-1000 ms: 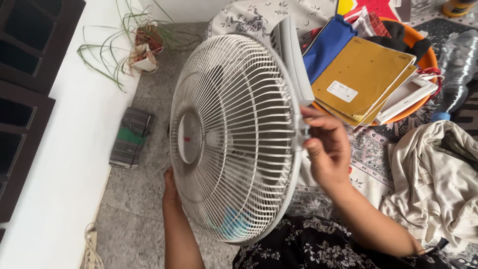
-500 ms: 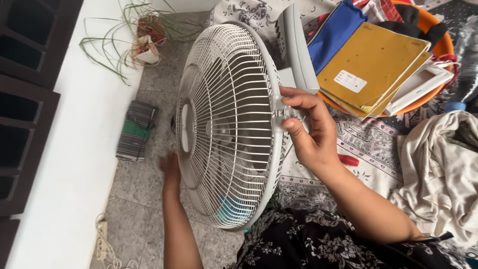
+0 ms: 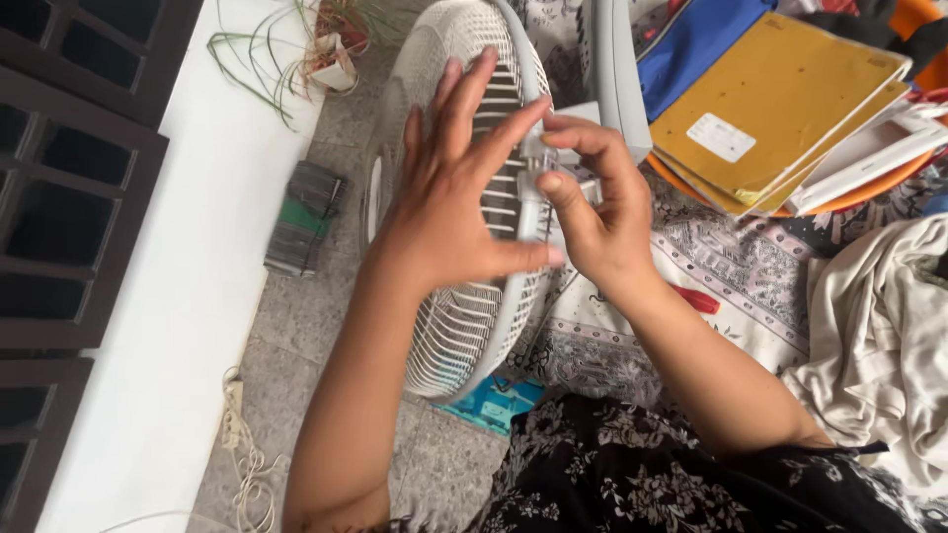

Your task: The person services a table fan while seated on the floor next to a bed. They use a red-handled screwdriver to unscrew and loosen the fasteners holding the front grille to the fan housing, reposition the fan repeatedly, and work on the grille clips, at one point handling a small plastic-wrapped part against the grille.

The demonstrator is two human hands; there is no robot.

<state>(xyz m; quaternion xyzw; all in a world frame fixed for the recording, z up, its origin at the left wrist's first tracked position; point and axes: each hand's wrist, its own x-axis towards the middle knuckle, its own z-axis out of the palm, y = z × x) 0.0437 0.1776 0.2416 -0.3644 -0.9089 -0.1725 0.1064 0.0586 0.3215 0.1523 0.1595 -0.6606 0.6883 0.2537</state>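
- The white fan stands on edge on the grey stone floor, its wire cage facing left, right in front of the person's lap
- Left hand is spread flat and wide open against the cage, fingers fanned upward, thumb reaching across to the rim; it presses on the grille and grips nothing
- Right hand is pinched tight on a small white clip at the cage rim, thumb and forefinger closed on it, other fingers curled
- Both hands meet at that same spot on the rim, nearly touching
- Behind the fan, yellow folders lie stacked in an orange basin
- A cream cloth lies crumpled at the right on a patterned sheet
- On the floor to the left sits a grey and green bundle, and a potted plant is further up
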